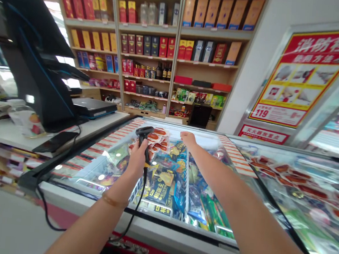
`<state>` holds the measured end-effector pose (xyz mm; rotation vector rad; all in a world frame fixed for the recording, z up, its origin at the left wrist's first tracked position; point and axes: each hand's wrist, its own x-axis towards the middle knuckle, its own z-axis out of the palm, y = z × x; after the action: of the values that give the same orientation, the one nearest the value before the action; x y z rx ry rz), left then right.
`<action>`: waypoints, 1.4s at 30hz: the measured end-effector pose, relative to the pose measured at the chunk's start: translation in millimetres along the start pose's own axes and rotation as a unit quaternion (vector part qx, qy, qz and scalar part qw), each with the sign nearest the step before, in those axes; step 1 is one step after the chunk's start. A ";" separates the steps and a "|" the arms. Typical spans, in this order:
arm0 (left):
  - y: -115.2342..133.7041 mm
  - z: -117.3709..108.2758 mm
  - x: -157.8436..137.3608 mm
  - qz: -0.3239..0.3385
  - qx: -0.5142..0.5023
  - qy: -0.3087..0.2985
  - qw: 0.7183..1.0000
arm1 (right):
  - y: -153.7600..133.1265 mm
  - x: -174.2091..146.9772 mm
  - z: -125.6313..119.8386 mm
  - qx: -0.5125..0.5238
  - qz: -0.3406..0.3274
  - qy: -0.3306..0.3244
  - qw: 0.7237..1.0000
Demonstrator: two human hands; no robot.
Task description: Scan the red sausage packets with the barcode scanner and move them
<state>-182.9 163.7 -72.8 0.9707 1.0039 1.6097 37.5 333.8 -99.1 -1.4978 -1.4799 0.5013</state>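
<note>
My left hand (138, 156) is wrapped round the handle of a black handheld barcode scanner (145, 131), its head pointing away from me. A black cable (140, 197) runs down from the handle. My right hand (188, 138) reaches out over the chest freezer's glass top (173, 132) with the fingers curled closed; what they hold, if anything, is hidden. Between the hands is a cluster of reddish-brown food packets (160, 139); whether they lie on the glass or under it I cannot tell. Below the glass are blue and yellow frozen food bags (162, 183) and green packs (212, 208).
On the left counter (97, 127) stand a black checkout terminal (31, 53), a flat scale (93, 107), a dark phone-like slab (57, 141) and paper cups (23, 115). Another freezer (308, 192) adjoins on the right. Shelves (148, 28) of boxed bottles line the back.
</note>
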 end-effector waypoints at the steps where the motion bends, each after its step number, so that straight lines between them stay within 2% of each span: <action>1: -6.8 14.3 -4.7 -0.011 -0.011 -0.016 1.000 | 12.3 -3.3 -16.6 -0.024 0.014 0.019 0.999; 4: -25.3 63.8 -24.8 -0.038 -0.049 -0.062 0.996 | 52.6 -19.0 -78.3 -0.107 0.058 0.076 0.990; 7: -42.1 111.9 -48.1 -0.071 -0.089 -0.106 0.988 | 93.0 -43.2 -150.4 -0.187 0.089 0.112 0.972; 10: -59.5 145.4 -64.7 -0.098 -0.101 -0.133 0.981 | 127.4 -70.7 -218.1 -0.250 0.118 0.131 0.952; 13: -76.8 158.1 -68.9 -0.109 -0.080 -0.159 0.978 | 154.0 -91.7 -267.3 -0.353 0.145 0.138 0.914; 17: -90.9 151.2 -62.8 -0.125 -0.037 -0.191 0.973 | 178.0 -100.1 -296.2 -0.501 0.129 0.103 0.850; 21: -90.8 140.3 -57.2 -0.111 -0.030 -0.206 0.972 | 185.3 -93.7 -296.4 -0.549 0.077 0.106 0.826; 25: -90.5 137.9 -52.5 -0.098 -0.033 -0.195 0.975 | 169.4 -83.3 -274.3 -0.525 -0.007 0.149 0.838; 27: -93.0 137.9 -49.8 -0.084 -0.025 -0.195 0.977 | 154.0 -78.4 -250.8 -0.493 -0.035 0.135 0.859; 30: -97.6 137.3 -46.1 -0.072 -0.017 -0.193 0.978 | 127.8 -76.4 -202.9 -0.436 -0.074 0.080 0.893; 33: -98.4 136.1 -44.5 -0.073 -0.012 -0.179 0.981 | 106.7 -82.9 -159.4 -0.404 -0.112 0.035 0.907; 35: -96.1 135.4 -44.7 -0.074 -0.007 -0.167 0.983 | 100.0 -89.1 -145.2 -0.383 -0.138 0.019 0.913; 39: -90.5 135.3 -47.1 -0.072 0.002 -0.172 0.982 | 108.5 -95.1 -155.3 -0.357 -0.146 0.081 0.919; 42: -91.7 135.9 -48.6 -0.067 0.005 -0.193 0.979 | 125.0 -94.2 -170.9 -0.364 -0.074 0.087 0.924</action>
<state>-18.1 155.8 -117.8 1.1431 0.7903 1.2441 227.7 211.6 -150.3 -1.9011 -1.7084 -0.3188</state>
